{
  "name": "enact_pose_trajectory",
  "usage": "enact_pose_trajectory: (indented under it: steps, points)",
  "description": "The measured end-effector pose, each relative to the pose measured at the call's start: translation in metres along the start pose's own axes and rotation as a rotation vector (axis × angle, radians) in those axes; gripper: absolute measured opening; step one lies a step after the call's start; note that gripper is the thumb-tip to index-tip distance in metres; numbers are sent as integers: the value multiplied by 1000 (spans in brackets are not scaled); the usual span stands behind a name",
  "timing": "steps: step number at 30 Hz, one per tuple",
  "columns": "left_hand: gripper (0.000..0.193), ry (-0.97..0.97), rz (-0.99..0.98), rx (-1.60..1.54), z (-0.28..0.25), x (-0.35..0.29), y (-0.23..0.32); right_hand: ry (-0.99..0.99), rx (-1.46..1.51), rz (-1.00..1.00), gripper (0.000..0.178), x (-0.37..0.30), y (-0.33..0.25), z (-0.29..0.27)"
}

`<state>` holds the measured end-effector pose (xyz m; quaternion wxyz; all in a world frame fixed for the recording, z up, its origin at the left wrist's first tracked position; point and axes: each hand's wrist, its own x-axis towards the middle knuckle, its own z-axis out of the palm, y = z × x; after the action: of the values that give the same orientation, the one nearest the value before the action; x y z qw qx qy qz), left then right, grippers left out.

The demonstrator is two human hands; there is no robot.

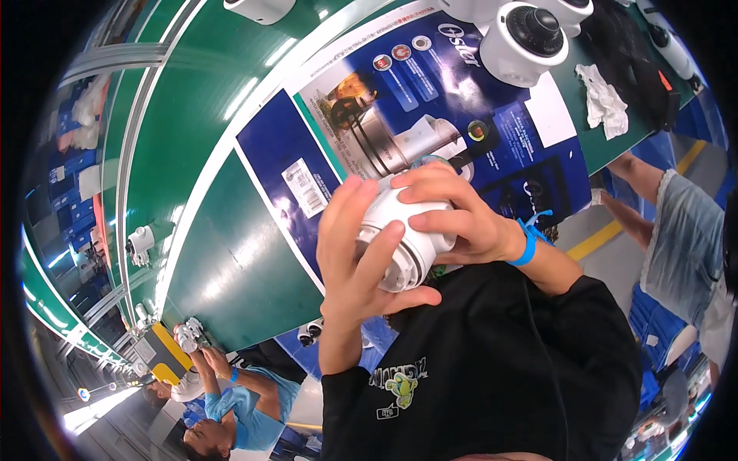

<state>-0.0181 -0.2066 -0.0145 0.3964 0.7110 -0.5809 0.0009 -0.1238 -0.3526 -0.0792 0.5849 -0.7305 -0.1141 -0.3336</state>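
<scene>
A white security camera housing (421,247), round with a ringed end, is held up between my two hands near my chest. My left hand (350,250) wraps its ringed end, thumb below and fingers along its side. From the other side my right hand (465,215) grips the body, fingers curled over the top; a blue band circles that wrist. Below the hands lies a flattened blue printed carton (500,146) showing a picture of a kitchen appliance. The part's underside and far face are hidden by my fingers.
White dome cameras with black lenses, one a turret camera (526,44), stand at the carton's far right. Beside them are a crumpled white cloth (602,100) and black material (634,65). A co-worker in a blue shirt (257,407) handles a part at lower left. Another person stands at right.
</scene>
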Motion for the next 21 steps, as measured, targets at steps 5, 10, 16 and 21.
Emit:
enact_pose_trajectory:
  steps: [5,10,16,21]
  points:
    - [97,-136,-49,67,-11,23,-3,11,129,215,76,9,-1,1]
    - [91,-367,-72,342,-35,66,-1,144,178,434,77,21,-10,12]
    - [46,93,-55,1,-17,68,-10,223,445,588,84,46,-16,9]
    - [43,10,-72,22,-20,67,-25,180,459,629,89,47,0,20]
